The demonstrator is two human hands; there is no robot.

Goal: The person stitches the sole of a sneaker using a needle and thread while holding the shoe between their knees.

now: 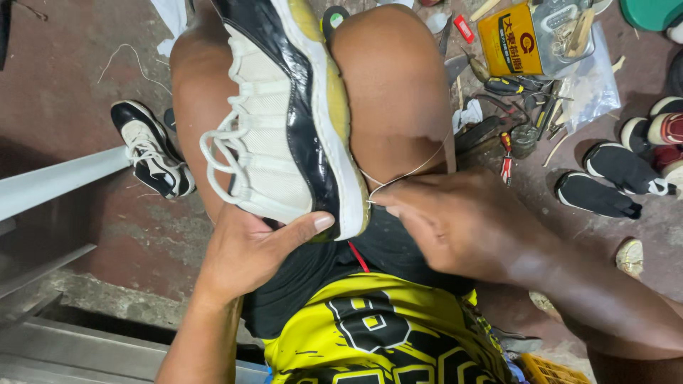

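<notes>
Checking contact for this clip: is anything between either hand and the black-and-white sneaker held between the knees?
Nothing visible. The left hand cups the sneaker at its heel end, thumb on the sole edge. The right hand pinches a white thread right at the sole edge.

Two white-and-black sneakers [284, 121] [151, 149], two black shoes [620, 168] [594, 195], one yellow can [511, 39]

Single head-worn view, steeply downward, close over the lap and floor [64, 92].
</notes>
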